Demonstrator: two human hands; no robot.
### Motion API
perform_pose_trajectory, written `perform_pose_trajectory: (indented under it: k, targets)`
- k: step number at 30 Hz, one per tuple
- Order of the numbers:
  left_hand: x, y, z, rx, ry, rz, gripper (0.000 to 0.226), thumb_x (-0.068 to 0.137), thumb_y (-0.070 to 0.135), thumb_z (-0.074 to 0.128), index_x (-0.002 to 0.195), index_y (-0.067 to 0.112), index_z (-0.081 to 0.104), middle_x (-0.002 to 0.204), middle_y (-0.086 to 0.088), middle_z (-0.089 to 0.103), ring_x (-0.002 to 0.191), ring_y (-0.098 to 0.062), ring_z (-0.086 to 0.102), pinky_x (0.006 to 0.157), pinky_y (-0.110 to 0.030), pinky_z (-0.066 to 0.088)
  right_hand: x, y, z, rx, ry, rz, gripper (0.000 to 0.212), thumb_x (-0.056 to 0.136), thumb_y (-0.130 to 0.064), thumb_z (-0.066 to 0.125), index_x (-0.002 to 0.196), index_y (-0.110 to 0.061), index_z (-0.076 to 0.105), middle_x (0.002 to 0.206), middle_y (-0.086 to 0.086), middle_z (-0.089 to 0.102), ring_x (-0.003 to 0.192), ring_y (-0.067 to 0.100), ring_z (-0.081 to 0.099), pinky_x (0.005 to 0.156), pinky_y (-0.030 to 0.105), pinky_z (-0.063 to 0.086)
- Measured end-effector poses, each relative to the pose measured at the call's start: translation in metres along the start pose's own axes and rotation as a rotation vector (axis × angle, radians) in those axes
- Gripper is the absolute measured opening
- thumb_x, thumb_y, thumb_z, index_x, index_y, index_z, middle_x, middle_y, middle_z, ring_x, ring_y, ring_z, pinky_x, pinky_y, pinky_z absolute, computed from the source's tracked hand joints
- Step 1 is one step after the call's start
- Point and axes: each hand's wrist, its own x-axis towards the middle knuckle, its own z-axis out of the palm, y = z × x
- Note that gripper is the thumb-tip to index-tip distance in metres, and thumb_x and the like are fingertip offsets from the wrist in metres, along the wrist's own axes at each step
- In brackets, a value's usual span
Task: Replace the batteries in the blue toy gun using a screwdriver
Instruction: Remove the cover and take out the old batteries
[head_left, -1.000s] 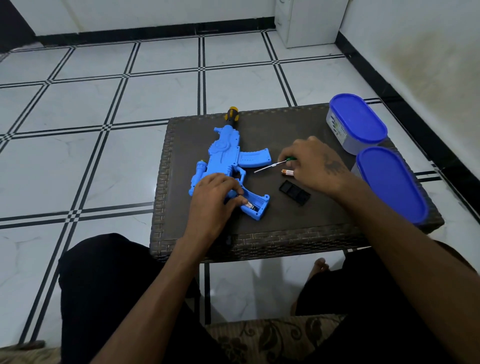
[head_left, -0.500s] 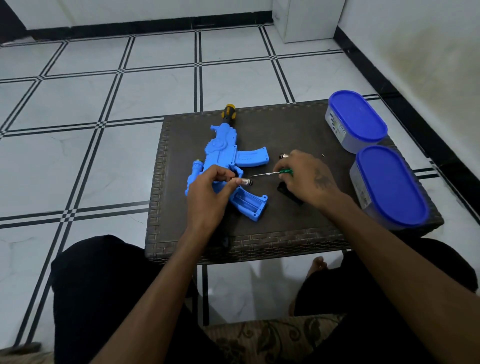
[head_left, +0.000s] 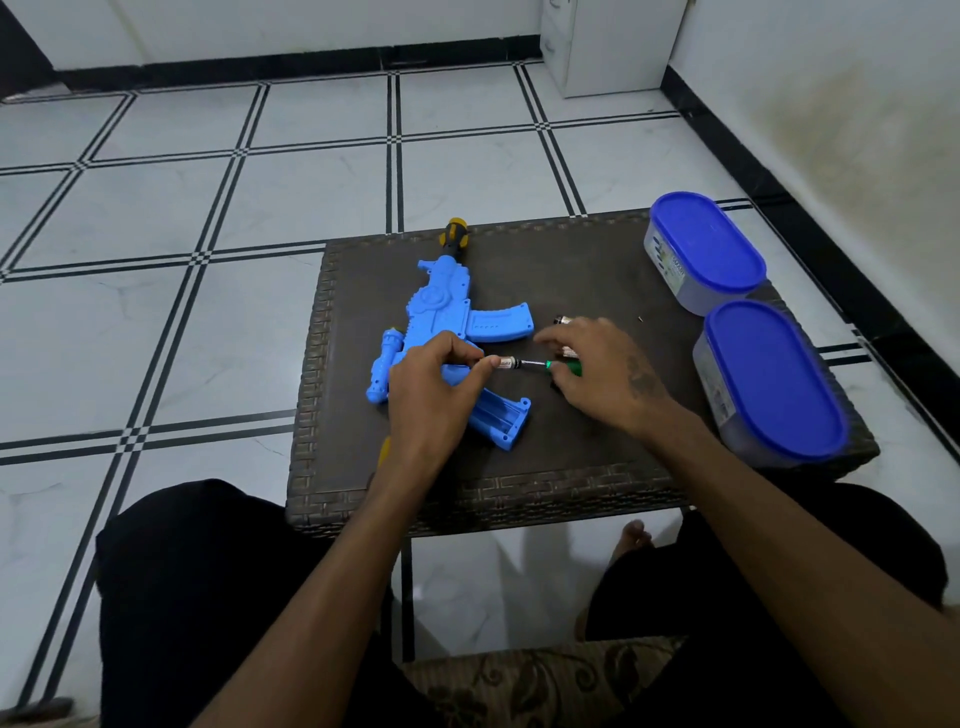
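Blue plastic comes first as we read from the left: the blue toy gun (head_left: 451, 332) lies flat on the dark woven tabletop (head_left: 587, 452), its orange-and-black muzzle pointing away from us and its grip toward us, the battery compartment (head_left: 500, 418) in the grip open and facing up. Our left hand (head_left: 434, 387) sits over the rear of the gun, thumb and forefinger pinching a small battery (head_left: 505, 362) just above the compartment. Touching that battery's far end is the metal shaft of a green-handled screwdriver (head_left: 556, 366), which our right hand (head_left: 602, 371) grips with curled fingers. Just beyond the right hand's fingers another battery (head_left: 563, 319) rests on the tabletop. Farther right we see a tiny speck, perhaps a screw (head_left: 641, 318), though we cannot tell for sure. At the right edge stand two oval containers with blue lids, the far container (head_left: 704, 249) and the near container (head_left: 771, 379), close beside each other.
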Motion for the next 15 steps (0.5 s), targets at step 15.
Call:
perform_pose_trajectory:
  k: [15]
  targets:
    - [0.009,0.017,0.030,-0.140,-0.087,-0.053,0.011,0.081,0.027,0.077,0.083,0.018,0.071,0.079,0.009,0.071,0.077,-0.004,0.066,0.074,-0.035,0.057,-0.005,0.005,-0.016,0.457,-0.021,-0.104,0.026,0.079,-0.021,0.079,0.103,-0.018,0.072,0.090,-0.006,0.070,0.083,0.007,0.065,0.071,0.020,0.054]
